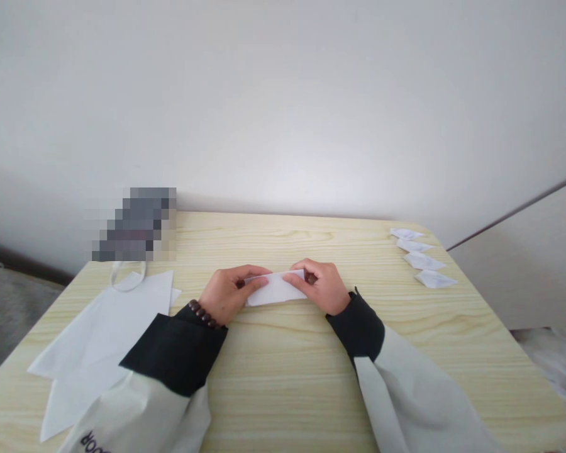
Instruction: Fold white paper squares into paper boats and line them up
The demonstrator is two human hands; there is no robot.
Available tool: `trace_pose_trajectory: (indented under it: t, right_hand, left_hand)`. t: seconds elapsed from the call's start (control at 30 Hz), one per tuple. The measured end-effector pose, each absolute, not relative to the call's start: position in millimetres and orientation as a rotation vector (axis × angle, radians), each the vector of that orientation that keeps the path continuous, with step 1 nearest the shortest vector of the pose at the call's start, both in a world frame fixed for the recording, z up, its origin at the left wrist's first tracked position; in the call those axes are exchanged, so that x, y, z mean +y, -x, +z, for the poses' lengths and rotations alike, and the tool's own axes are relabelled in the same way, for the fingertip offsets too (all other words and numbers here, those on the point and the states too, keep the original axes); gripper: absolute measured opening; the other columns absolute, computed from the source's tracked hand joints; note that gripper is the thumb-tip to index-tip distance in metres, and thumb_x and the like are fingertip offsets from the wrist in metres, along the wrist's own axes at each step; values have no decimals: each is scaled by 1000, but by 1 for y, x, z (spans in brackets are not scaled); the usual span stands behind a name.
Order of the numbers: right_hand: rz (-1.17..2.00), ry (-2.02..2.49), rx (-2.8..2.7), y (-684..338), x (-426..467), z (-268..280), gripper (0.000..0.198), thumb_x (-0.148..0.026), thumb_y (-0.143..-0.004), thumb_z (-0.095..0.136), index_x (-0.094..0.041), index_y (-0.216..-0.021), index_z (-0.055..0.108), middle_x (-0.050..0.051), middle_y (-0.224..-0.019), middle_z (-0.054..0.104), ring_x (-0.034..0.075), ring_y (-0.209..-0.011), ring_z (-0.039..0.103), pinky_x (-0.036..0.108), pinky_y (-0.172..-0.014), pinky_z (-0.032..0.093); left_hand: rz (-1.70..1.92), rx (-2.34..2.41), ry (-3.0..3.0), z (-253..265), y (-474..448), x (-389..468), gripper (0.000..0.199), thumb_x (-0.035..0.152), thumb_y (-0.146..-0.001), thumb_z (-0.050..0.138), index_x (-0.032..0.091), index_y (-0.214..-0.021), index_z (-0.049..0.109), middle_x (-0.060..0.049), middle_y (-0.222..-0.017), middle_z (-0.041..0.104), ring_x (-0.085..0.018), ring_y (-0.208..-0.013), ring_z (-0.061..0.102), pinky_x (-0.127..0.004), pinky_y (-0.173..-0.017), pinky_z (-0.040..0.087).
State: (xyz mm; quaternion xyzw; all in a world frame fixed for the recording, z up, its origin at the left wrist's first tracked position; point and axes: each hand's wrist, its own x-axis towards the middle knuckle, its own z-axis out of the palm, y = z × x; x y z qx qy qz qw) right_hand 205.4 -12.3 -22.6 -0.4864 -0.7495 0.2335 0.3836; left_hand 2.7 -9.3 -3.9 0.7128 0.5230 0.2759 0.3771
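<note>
A narrow strip of folded white paper spans the gap between my hands, above the middle of the table. My left hand pinches its left end, thumb on the near face and fingers behind. At the other end, my right hand grips the paper near its top edge in the same way. The paper's long side runs left to right, tilted slightly up at the right. The fingertips behind it are partly hidden.
Several folded white paper pieces stand in a row at the table's back right. Loose white sheets lie on the left, with a white ring-shaped band over them. A pixelated dark object sits behind. A wall borders the wooden table.
</note>
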Motion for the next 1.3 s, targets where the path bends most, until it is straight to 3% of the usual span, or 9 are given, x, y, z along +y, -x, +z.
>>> trace_pose_trajectory:
  t: [0.17,0.27,0.37,0.57,0.87,1.03,1.17,1.3]
  right_hand:
    - [685,1281,-1738,-204,-10,-23,24,-40,-77,61,-16,-76,64,-4,-52,55,7,-46,45,19,-45,36]
    - [713,1293,-1690,-205,-10,-22,23,-37,-79,58,-15,-75,65,-2,-54,57,8,-48,47,19,-47,37]
    - [715,1279,-1675,-206,-11,-22,23,-35,-82,55,-15,-77,65,0,-60,62,9,-52,52,19,-50,40]
    - [672,1235,-1754,-207,-12,-23,24,-35,-84,52,-17,-81,67,2,-65,65,10,-53,54,20,-50,41]
    - [716,1203,-1865,-207,-13,-21,23,-37,-75,65,-16,-85,68,-3,-55,53,8,-48,45,19,-47,36]
    - [712,1238,-1876,-210,-12,-24,23,-37,-80,59,-14,-77,66,-1,-59,56,8,-51,46,20,-49,37]
    - [555,1300,-1892,-209,-11,-29,20,-34,-80,59,-16,-75,65,-1,-59,58,9,-51,48,21,-51,38]
    - [300,1345,-1984,-208,-10,-37,17,-31,-81,58,-17,-73,66,0,-60,58,11,-54,51,24,-56,42]
  left_hand:
    - [743,1263,-1597,-5,0,-8,40,42,-69,64,16,-99,64,-3,-84,70,-15,-67,62,-23,-60,50]
    - [708,1149,-1484,-7,3,-7,50,38,-62,71,17,-106,59,-4,-98,69,-18,-82,65,-28,-72,53]
    - [683,1082,-1425,-7,6,-6,50,35,-63,70,19,-109,58,-5,-101,69,-20,-90,65,-33,-81,53]
    - [740,1104,-1515,-5,6,-7,41,38,-71,63,18,-106,61,-7,-102,68,-17,-81,66,-26,-70,54]
    - [733,1263,-1884,-4,-2,-8,29,41,-79,54,18,-90,69,-3,-89,71,-18,-80,64,-27,-77,49]
    - [800,1267,-1975,-10,-2,-5,28,37,-82,52,18,-96,66,-4,-92,69,-17,-83,62,-28,-76,49]
    - [810,1250,-2362,-20,-3,-4,24,32,-79,58,21,-99,66,-6,-104,62,-22,-97,54,-38,-89,43]
    - [742,1300,-2600,-29,-5,-4,24,31,-84,53,24,-104,66,-7,-101,58,-24,-97,49,-41,-83,41]
